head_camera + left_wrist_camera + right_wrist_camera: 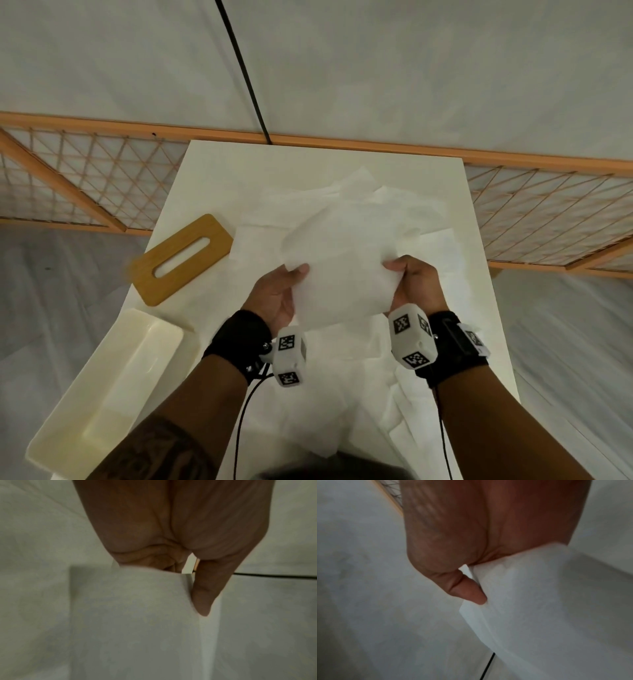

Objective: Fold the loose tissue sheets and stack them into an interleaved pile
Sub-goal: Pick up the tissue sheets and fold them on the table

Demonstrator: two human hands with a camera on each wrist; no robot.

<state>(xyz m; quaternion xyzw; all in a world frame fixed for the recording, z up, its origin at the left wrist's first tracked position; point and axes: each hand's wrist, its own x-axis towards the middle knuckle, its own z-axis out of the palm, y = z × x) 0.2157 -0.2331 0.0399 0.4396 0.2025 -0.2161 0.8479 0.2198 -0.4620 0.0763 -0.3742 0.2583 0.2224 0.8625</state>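
Hanging above the table (pixel 205 164), a tissue sheet (pixel 339 260) spans between both hands. Left hand (pixel 277 298) pinches its left edge, thumb on top; right hand (pixel 416 284) pinches its right edge. Loose sheets (pixel 411 212) cover the table beneath.

A white rectangular table (pixel 205 178) stands against a pale, evenly lit fabric backdrop (pixel 411 68), flanked by an orange wooden lattice screen (pixel 85 164) above grey cloth-covered floor (pixel 61 274).
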